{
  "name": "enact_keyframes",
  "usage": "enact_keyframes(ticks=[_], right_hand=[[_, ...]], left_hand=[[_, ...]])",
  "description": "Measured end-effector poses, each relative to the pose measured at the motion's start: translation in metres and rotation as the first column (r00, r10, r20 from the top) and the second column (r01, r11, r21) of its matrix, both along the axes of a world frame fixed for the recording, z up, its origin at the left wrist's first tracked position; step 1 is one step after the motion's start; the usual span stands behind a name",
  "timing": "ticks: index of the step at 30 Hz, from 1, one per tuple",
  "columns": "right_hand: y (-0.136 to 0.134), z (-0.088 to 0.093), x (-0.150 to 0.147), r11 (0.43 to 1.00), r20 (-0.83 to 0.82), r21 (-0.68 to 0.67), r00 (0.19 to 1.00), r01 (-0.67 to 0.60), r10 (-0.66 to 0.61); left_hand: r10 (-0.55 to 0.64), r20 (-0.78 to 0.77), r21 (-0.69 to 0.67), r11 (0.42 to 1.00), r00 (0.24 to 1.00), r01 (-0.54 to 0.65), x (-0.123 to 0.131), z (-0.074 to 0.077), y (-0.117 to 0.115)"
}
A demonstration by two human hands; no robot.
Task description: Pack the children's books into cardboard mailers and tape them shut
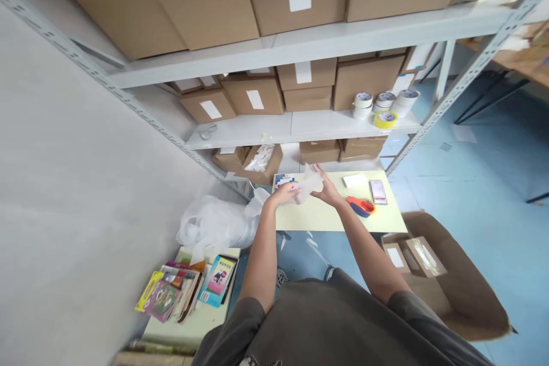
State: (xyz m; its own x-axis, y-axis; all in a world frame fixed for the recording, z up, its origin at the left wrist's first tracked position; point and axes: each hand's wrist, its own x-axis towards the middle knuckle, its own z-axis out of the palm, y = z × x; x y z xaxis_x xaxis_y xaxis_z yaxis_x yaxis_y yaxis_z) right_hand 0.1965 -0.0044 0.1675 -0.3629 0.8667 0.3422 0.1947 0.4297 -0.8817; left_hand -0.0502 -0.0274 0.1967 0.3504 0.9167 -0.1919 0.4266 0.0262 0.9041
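Above the small cream table (309,220), a bundle of thin white wrapping sheet (306,185) is between my hands. My left hand (283,194) is closed around its left side. On the other side, my right hand (328,189) grips the sheet's edge between curved fingers and thumb. Whatever may be inside the wrap is hidden. A red and blue tape dispenser (361,206) lies on the table to the right of my hands. Farther back on it are a white pad (354,180) and a blurred-out card (378,192). A blue and white printed item (283,180) lies behind my left hand.
Metal shelving (274,132) with cardboard boxes stands ahead, with tape rolls (385,119) at its right. White foam wrap (212,223) is heaped left. Books (218,279) cover a lower-left table. An open carton (467,286) with small boxes sits on the right floor.
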Motion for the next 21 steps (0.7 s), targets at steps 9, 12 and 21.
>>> enact_keyframes(ticks=[9, 12, 21], right_hand=[[-0.003, -0.005, 0.073, 0.924, -0.079, -0.349, 0.977, 0.158, -0.197], [-0.002, -0.007, 0.078, 0.877, -0.165, -0.451, 0.950, 0.165, -0.264], [0.005, -0.022, 0.077, 0.769, -0.152, -0.570, 0.883, 0.288, -0.444]], left_hand=[[-0.058, -0.058, 0.004, 0.998, 0.997, 0.058, 0.025, -0.009, 0.020], [-0.054, -0.179, -0.036, 0.998, 0.982, 0.048, 0.004, -0.029, 0.023], [0.074, 0.098, -0.179, 0.982, 0.992, -0.055, -0.084, -0.105, 0.028]])
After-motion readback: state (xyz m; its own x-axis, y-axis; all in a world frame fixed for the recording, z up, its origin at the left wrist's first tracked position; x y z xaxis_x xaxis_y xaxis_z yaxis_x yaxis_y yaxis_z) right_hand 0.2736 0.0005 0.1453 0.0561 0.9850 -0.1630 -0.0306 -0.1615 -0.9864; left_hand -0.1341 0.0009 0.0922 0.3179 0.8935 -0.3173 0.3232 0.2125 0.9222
